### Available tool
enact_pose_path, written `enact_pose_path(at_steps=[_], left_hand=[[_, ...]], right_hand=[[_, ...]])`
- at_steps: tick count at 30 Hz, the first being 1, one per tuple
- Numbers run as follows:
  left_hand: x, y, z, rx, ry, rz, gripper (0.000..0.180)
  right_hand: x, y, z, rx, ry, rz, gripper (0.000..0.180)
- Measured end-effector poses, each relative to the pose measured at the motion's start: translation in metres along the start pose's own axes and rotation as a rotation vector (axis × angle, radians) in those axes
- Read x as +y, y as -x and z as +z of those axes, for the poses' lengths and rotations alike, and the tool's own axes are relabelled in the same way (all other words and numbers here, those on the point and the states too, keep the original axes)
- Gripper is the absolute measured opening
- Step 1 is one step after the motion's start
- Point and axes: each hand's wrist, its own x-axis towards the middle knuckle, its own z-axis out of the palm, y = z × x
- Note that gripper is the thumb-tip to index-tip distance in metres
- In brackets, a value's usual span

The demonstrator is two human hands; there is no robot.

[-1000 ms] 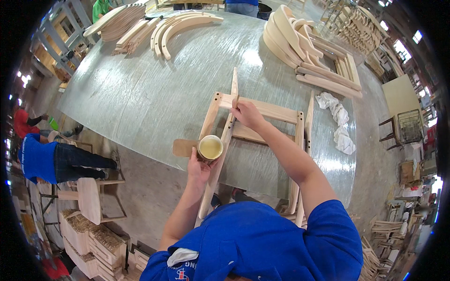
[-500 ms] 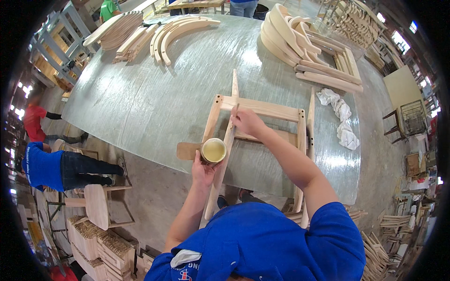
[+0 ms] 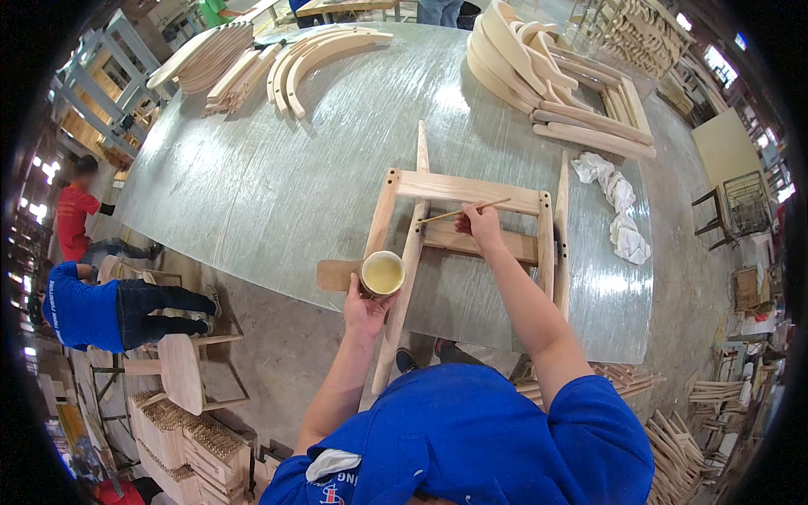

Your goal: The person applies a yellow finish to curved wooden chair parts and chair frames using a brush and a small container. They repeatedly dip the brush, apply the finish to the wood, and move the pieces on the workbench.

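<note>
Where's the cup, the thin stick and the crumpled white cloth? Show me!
Cup point(image 3: 383, 254): head view, on its far rim.
Thin stick point(image 3: 446, 216): head view, on its shaft, nearer the left end.
Crumpled white cloth point(image 3: 621, 199): head view, on its middle folds.

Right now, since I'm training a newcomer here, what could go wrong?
The open cup in the left hand could tip, spilling liquid on the leg beside it. The stick in the right hand might drip on the table. The leg overhangs the table's edge, so a bump could shift it.
</note>
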Motion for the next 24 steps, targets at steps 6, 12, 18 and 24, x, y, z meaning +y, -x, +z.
enact_pose_path(at_steps=[6,12,18,24], left_hand=[[0.003,0.004,-0.003,0.034,-0.034,0.024,0.049],[0.006,0.005,-0.001,0.028,-0.020,0.011,0.049],[0.013,0.013,-0.007,0.075,-0.031,0.047,0.049],[0.014,0.016,-0.011,0.071,-0.035,0.048,0.049]], right_hand=[[0.008,-0.003,0.008,-0.048,-0.280,0.140,0.012],[0.015,-0.026,0.064,0.006,-0.533,0.136,0.014],[0.032,-0.024,0.080,0.074,-0.549,0.115,0.016],[0.029,-0.025,0.077,0.098,-0.540,0.087,0.016]])
